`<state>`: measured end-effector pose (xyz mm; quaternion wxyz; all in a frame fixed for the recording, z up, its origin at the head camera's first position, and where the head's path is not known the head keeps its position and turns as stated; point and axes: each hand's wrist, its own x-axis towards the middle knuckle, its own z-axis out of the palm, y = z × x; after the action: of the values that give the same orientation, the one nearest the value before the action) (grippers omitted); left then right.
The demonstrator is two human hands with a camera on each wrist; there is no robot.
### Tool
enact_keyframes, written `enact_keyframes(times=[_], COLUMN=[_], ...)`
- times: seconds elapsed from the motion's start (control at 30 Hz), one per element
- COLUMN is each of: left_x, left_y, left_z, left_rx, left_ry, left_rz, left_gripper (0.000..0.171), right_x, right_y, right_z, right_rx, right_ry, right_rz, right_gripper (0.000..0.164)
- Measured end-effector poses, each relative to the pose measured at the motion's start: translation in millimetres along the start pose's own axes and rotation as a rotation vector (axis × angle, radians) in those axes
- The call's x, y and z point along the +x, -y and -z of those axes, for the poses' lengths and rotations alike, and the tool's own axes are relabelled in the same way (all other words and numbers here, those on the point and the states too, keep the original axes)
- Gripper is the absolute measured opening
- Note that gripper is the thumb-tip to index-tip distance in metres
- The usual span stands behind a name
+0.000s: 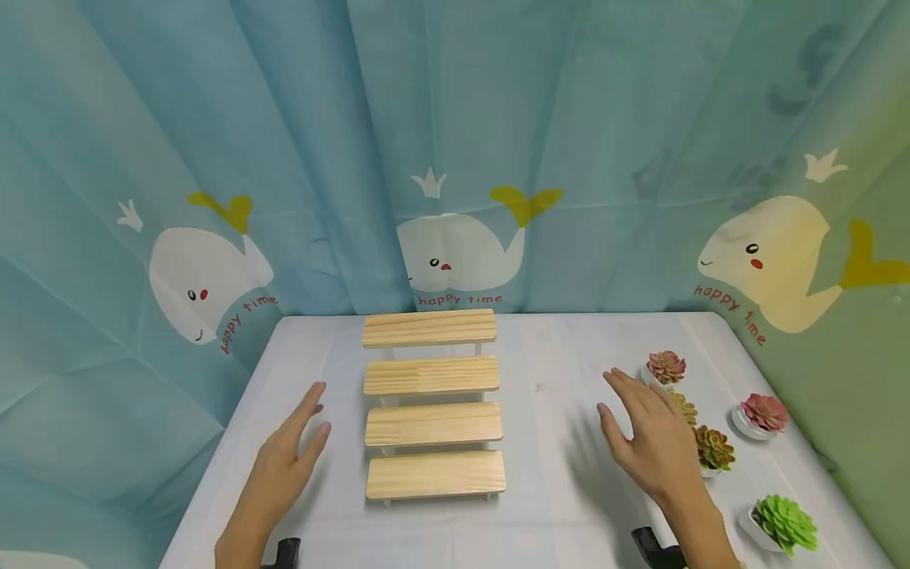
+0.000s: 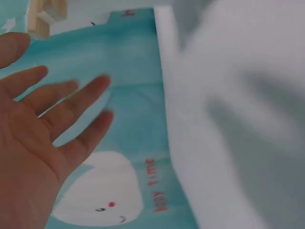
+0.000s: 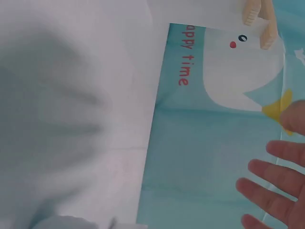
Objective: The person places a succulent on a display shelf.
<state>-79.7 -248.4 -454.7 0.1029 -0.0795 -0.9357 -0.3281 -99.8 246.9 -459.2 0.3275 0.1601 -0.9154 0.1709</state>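
A stepped wooden rack (image 1: 434,425) with several pale planks on white supports stands mid-table. To its left hovers my left hand (image 1: 282,462), fingers extended and holding nothing; the left wrist view shows its spread fingers (image 2: 78,102). My right hand (image 1: 650,435) is held over the table right of the rack, fingers stretched out with nothing in them. Close by it are small potted succulents: a pink one (image 1: 666,368), a brownish one (image 1: 713,449) and a yellowish one (image 1: 684,408) partly hidden behind the hand.
Farther right sit a red succulent (image 1: 765,413) and a green succulent (image 1: 785,521) in white pots, near the table's right edge. A blue-green curtain (image 1: 611,237) with whale prints hangs behind and beside the white-covered table (image 1: 547,506).
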Motion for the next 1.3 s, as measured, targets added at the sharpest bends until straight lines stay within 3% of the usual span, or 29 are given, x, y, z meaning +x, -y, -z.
enact_keyframes(times=[0.23,0.47,0.6,0.83,1.3], left_x=[-1.3,-0.6,2.5,3.8,4.8], left_y=[-4.2,-6.8,-6.6,-6.7,-11.5], left_z=[-17.8,-27.2,-33.1,-43.0,-57.7], left_rx=[-0.121,-0.269,-0.386,-0.592,-0.665], left_ry=[-0.038,-0.037,-0.002,0.138,0.120], left_rz=[0.033,0.177,0.232,0.325,0.441], left_gripper=[0.048,0.045,0.045,0.048,0.050], right_x=[-12,-25,-35,-52,-83], right_y=[3,13,17,19,4], right_z=[4,8,12,20,25], right_rx=[0.091,0.167,0.228,0.319,0.363], right_ry=[-0.065,-0.073,-0.073,-0.111,-0.113], right_rz=[-0.105,-0.211,-0.320,-0.483,-0.541], right_gripper=[0.048,0.051,0.051,0.062,0.069])
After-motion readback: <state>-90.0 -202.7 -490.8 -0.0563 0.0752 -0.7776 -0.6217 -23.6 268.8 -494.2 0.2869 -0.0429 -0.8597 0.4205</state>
